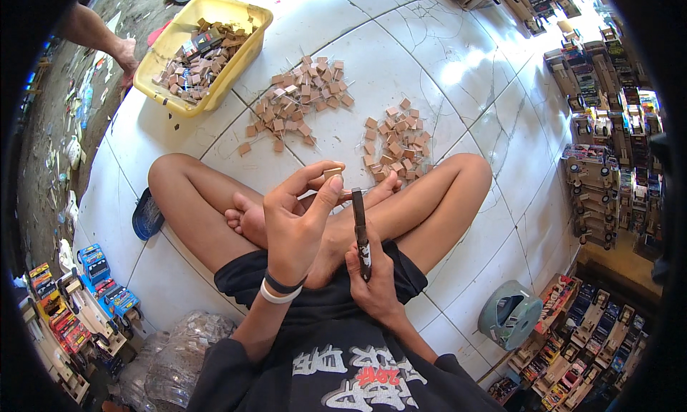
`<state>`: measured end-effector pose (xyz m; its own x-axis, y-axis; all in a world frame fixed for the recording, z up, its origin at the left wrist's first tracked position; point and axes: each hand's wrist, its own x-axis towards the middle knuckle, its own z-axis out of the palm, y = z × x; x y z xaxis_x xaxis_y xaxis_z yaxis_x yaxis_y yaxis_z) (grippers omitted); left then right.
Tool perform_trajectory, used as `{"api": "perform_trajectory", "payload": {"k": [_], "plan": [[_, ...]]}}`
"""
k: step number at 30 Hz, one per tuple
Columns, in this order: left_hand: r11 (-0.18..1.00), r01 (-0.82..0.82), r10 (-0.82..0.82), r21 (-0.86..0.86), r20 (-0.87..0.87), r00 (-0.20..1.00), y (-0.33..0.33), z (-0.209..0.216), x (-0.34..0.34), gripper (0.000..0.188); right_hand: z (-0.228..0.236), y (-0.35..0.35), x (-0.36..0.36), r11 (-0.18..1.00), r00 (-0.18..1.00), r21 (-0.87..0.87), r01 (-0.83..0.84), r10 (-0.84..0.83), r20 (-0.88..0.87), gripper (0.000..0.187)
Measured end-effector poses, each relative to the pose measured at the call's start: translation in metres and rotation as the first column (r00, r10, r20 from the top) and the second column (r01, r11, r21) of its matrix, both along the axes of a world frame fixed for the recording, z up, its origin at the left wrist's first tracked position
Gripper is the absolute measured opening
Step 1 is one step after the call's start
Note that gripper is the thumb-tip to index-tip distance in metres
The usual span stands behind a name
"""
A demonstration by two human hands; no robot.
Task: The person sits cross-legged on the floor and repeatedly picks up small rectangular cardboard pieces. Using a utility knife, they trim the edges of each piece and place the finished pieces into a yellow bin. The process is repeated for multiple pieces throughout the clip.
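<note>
My left hand (292,229) is raised before my crossed legs, its thumb and forefinger closed on a small wooden block (333,173). Just to its right, my right hand (375,287) grips a slim dark hand tool (360,229) that points away from me. The tool's exact kind is hard to make out. Something thin and reddish (345,197) shows between the left fingers and the tool's tip. Beyond my feet lie two heaps of similar blocks, a larger heap (304,97) at left and a smaller heap (397,141) at right; thin pale sticks poke out of both.
A yellow tub (243,72) of wooden pieces stands at the far left, near another person's foot (127,58). Toy trucks (104,276) line the left, and more toy vehicles (594,183) are stacked at right. A round grey-green container (509,315) sits at lower right, plastic bags (182,355) at lower left.
</note>
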<state>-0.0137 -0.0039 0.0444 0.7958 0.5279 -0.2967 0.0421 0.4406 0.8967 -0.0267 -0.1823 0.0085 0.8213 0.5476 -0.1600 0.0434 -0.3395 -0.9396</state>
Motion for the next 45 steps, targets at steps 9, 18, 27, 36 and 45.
{"api": "perform_trajectory", "payload": {"k": [9, 18, 27, 36, 45], "plan": [[0.999, -0.025, 0.025, 0.041, -0.009, 1.000, 0.007, -0.006, -0.008, 0.026, 0.004, 0.003, -0.006, 0.998, 0.991, -0.016, -0.055, 0.052, -0.120, 0.065], [0.996, -0.084, 0.084, -0.014, 0.007, 0.996, 0.010, -0.006, -0.005, 0.026, 0.016, 0.007, 0.007, 0.995, 0.992, 0.035, -0.097, 0.100, -0.076, 0.076], [0.998, -0.055, 0.053, 0.043, 0.044, 0.998, 0.017, -0.006, -0.009, 0.026, 0.012, 0.010, 0.007, 0.993, 0.993, 0.029, -0.113, 0.114, -0.027, 0.076], [0.998, -0.061, 0.061, -0.003, 0.035, 0.997, 0.020, -0.003, -0.006, 0.025, 0.011, 0.013, 0.008, 0.994, 0.994, 0.010, -0.106, 0.106, 0.012, 0.076], [0.998, -0.053, 0.053, -0.017, 0.008, 0.999, 0.020, -0.001, -0.006, 0.028, 0.011, 0.013, 0.007, 0.994, 0.995, -0.027, -0.103, 0.103, 0.012, 0.074]]}}
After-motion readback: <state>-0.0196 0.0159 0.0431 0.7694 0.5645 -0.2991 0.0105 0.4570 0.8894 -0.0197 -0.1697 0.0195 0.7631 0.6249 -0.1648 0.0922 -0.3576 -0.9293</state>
